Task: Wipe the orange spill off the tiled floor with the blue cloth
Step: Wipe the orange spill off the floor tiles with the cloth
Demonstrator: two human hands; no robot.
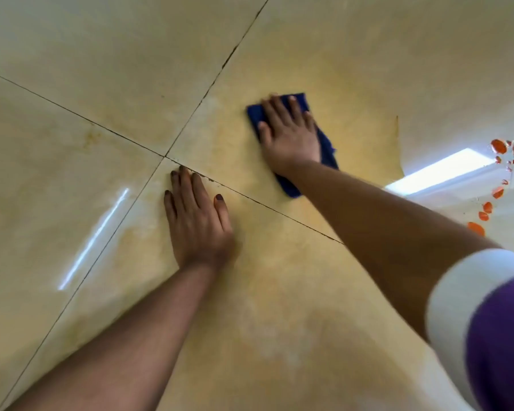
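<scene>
My right hand (290,134) lies flat with spread fingers on the folded blue cloth (327,143), pressing it onto the cream tiled floor (101,54) above centre. A pale orange smear (279,292) spreads over the tiles around and below the cloth. Bright orange drops (499,146) trail down the right edge of the view. My left hand (198,221) rests palm down on the floor near the crossing of the grout lines, holding nothing.
Dark grout lines (217,78) cross just above my left hand. A window's bright reflection (439,172) shines on the tile at the right, beside the smear's sharp edge. A purple sleeve with a white cuff (469,307) fills the lower right corner.
</scene>
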